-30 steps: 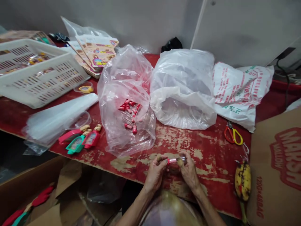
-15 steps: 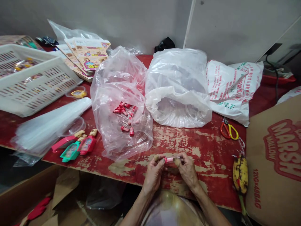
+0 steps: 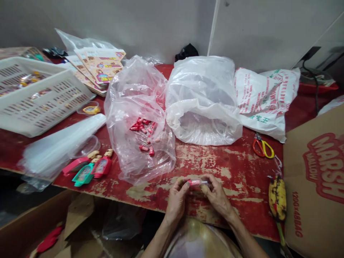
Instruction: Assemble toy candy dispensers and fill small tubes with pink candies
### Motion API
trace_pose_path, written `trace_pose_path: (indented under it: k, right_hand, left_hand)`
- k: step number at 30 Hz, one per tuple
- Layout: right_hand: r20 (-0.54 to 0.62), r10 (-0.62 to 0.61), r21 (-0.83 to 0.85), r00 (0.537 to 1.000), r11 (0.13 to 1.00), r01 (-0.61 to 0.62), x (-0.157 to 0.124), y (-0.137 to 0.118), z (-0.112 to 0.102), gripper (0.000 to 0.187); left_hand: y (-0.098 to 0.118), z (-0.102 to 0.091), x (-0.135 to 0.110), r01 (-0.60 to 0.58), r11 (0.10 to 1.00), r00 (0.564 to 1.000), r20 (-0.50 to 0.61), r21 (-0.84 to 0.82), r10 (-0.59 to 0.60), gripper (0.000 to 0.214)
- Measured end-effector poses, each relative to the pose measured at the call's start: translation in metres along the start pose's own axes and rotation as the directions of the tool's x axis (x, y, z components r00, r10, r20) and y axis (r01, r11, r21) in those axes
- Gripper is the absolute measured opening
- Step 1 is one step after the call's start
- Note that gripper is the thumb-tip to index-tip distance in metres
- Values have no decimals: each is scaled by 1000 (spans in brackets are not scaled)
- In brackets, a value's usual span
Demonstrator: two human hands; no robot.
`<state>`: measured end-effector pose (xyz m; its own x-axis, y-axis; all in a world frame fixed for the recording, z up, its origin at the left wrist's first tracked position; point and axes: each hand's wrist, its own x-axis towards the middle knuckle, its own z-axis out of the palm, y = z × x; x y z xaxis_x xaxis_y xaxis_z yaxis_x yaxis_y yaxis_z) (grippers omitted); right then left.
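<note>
**A red-and-clear tube (image 3: 195, 183) gripped in both hands at the near side of a worn red tabletop (image 3: 204, 156)**

The tube lies roughly level across the gap between the hands. The left hand (image 3: 177, 195) pinches its red end between thumb and fingers; the right hand (image 3: 217, 195) grasps its clear end in the same manner. Beyond them, left of centre, a clear plastic bag (image 3: 161, 170) sags open, with small red-capped pieces (image 3: 143, 126) inside. Just beside it, to the right, stands a white plastic bag (image 3: 205, 80), its mouth facing the near side, and next to that a white sack (image 3: 262, 104) printed in red and green. Scissors (image 3: 264, 147) with one red and one yellow handle lie in front of the sack. Nearer the edge is a dark-spotted banana (image 3: 277, 199), beside a cardboard carton (image 3: 301, 215) lettered "MARSH MALLOW".

At left, three plastic holders (image 3: 83, 175), two red and one green, bear tan figures at their tops. Behind them lie a stack of clear plastic sleeves (image 3: 59, 148) and a slotted white basket (image 3: 51, 116) containing partly yellow items; printed cards (image 3: 106, 64) rest to the basket's right.
</note>
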<state>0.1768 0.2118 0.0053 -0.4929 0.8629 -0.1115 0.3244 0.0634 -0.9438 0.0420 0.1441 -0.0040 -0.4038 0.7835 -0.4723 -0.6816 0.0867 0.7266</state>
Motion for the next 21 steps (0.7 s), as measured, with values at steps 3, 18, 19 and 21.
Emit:
trace_pose_path:
  k: [3,18,19,21]
  right_hand:
    - [-79,60,41,995,998,-57,-3,2,3,29]
    - [-148,-7,-170,989,985,-18,37,26,-8,33]
    - [-180,-55,-259,982,966,7,40,28,-9,34]
    - [-228,-194,-454,954,888,72,44,32,-11,36]
  left_hand:
    - [-2,4,-3,27,1000,1000,-4,-9,-27,28]
    - [45,7,17,-404,647,864,38,647,502,20]
    - [57,2,24,-443,527,790,37,725,612,18]
    - [81,-15,42,-404,287,621,30,868,783,19]
